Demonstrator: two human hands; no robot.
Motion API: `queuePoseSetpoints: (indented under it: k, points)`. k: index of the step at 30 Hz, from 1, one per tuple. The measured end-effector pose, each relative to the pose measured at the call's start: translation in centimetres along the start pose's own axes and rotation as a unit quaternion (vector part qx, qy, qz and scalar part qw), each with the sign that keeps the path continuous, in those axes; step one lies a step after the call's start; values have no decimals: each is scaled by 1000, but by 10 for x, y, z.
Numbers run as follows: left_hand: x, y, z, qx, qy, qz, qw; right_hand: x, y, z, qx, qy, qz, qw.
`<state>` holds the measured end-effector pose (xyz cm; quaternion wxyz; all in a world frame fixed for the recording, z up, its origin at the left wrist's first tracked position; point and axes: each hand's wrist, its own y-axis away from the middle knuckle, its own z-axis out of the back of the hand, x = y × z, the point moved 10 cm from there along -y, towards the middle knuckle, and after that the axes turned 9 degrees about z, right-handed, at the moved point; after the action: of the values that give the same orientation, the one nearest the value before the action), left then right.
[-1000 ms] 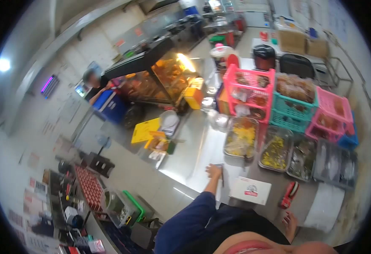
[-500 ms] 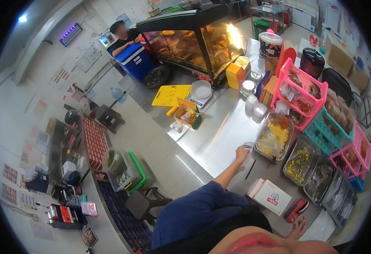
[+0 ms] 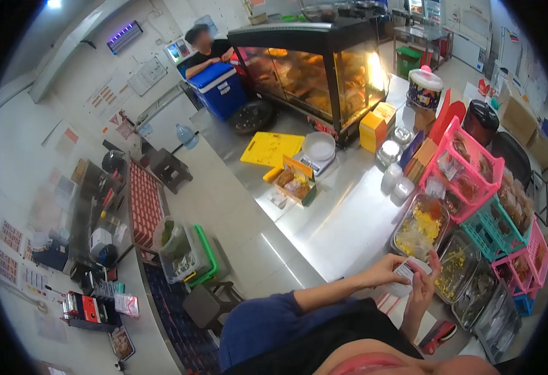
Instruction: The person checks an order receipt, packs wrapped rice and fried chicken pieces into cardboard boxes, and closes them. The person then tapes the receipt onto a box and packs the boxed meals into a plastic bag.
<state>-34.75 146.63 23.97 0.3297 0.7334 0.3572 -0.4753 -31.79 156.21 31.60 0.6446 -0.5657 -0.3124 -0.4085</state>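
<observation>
Both hands meet low in the view, over the steel counter beside the food trays. Between their fingers is a small white slip with printed lines [image 3: 406, 271]. My left hand [image 3: 381, 272] pinches its left side, while my right hand [image 3: 421, 289] holds it from the right. Partly hidden beneath my hands lies a white box with red print [image 3: 389, 304]. Just below my right hand rests a red and black hand-held device [image 3: 438, 337], its exact kind unclear.
Trays of yellow food [image 3: 421, 225] and pink crates [image 3: 465, 165] line the right side. An open food box [image 3: 296, 186], a scale [image 3: 319, 152] and a yellow board [image 3: 271, 149] stand farther off. A person [image 3: 208, 53] leans on a blue cooler [image 3: 219, 90] beside the lit display cabinet [image 3: 311, 75].
My left hand has drawn the slip back from beside the yellow food tray. My right hand has risen from near the red device and now holds the slip too. The view has shifted.
</observation>
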Motion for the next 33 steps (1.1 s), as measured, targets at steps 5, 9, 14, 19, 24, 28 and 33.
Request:
queuePoseSetpoints:
  k: [5, 9, 14, 19, 24, 28, 33]
  points:
    - [0, 9, -20, 26, -13, -10, 1000, -31, 17, -1, -43, -55, -80, 994]
    - [10, 11, -42, 82, -11, 37, 996, -40, 33, 18, -124, -163, -84, 975]
    - [21, 9, -63, 106, -39, -20, 993, -35, 48, 45, -93, 52, -79, 991]
    - [40, 9, -90, 148, -73, 62, 984, -30, 69, 86, -184, 84, -98, 974]
    - [19, 19, -131, 192, -51, -12, 980, -102, 130, 217, -295, 47, -207, 932]
    - [-5, 17, -138, 144, 127, -21, 981, -195, 224, 359, -257, 256, -223, 905]
    - [5, 2, -125, 63, -36, -104, 992, -293, 339, 458, -103, 610, -260, 741]
